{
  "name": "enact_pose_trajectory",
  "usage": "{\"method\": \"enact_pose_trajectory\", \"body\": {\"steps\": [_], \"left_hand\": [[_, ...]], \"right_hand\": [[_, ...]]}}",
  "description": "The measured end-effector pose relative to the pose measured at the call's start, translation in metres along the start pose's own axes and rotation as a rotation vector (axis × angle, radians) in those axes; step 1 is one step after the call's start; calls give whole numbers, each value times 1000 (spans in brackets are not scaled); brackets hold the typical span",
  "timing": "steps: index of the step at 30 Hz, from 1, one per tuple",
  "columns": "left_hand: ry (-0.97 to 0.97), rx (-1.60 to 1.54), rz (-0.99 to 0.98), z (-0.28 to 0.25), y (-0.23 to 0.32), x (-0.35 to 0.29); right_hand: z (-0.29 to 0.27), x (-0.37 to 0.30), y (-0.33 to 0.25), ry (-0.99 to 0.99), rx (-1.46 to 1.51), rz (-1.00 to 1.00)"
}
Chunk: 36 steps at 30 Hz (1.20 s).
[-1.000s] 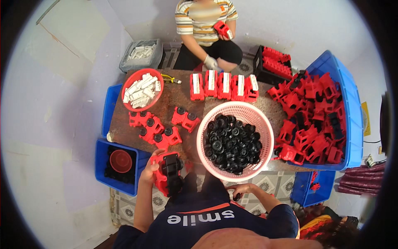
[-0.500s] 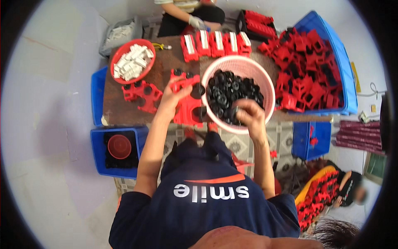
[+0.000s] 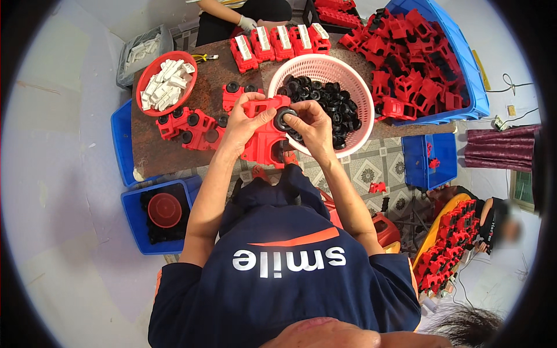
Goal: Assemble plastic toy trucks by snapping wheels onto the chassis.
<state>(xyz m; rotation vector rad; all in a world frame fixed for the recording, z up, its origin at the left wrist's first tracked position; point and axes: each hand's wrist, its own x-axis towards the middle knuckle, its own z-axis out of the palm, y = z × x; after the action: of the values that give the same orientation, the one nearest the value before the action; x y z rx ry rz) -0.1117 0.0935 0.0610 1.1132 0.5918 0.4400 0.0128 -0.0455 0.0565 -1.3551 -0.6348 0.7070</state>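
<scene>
My left hand [image 3: 243, 123] is closed round a red toy truck body [image 3: 262, 142], lifted over the near edge of the table. In my right hand [image 3: 312, 124] a black toy wheel [image 3: 284, 119] is pinched between thumb and fingers, set against the truck body's right side. Just right of the hands stands a pink perforated basket [image 3: 366, 95] full of loose black wheels [image 3: 336, 103]. More red truck bodies with black wheels [image 3: 194, 127] lie left of my left hand. Part of the held body is hidden by my fingers.
Red trucks with white tops [image 3: 264, 43] line the far side. A red bowl [image 3: 191, 87] of white parts stands left, a blue crate [image 3: 473, 69] of red bodies right. A gloved hand [image 3: 248, 24] of another person shows beyond the table; a further person [image 3: 493, 223] sits lower right.
My right hand has come out of the basket and moved left to the truck body, bringing a black wheel. My left hand still holds the body. The whole view has shifted slightly.
</scene>
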Motion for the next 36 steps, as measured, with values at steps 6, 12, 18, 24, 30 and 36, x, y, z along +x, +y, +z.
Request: {"method": "enact_pose_trajectory", "body": {"steps": [6,12,18,24,30,36], "left_hand": [[-130,-140,-96,-11,-13,-5],[-57,-17,-230,1,-48,-30],[-86,-20,-98,28,-73,-12],[189,5,-160,54,-74,14],[533,-245,-115,53,-75,63],[589,-169,-54,53,-77,78]], "right_hand": [[-1,-14,-3,-82,-40,216],[-20,-19,47,-227,-36,168],[-53,-14,45,-164,-187,77],[-105,39,80,-385,89,231],[-162,83,164,-289,-1099,-27],[-182,83,172,-82,-956,39]]}}
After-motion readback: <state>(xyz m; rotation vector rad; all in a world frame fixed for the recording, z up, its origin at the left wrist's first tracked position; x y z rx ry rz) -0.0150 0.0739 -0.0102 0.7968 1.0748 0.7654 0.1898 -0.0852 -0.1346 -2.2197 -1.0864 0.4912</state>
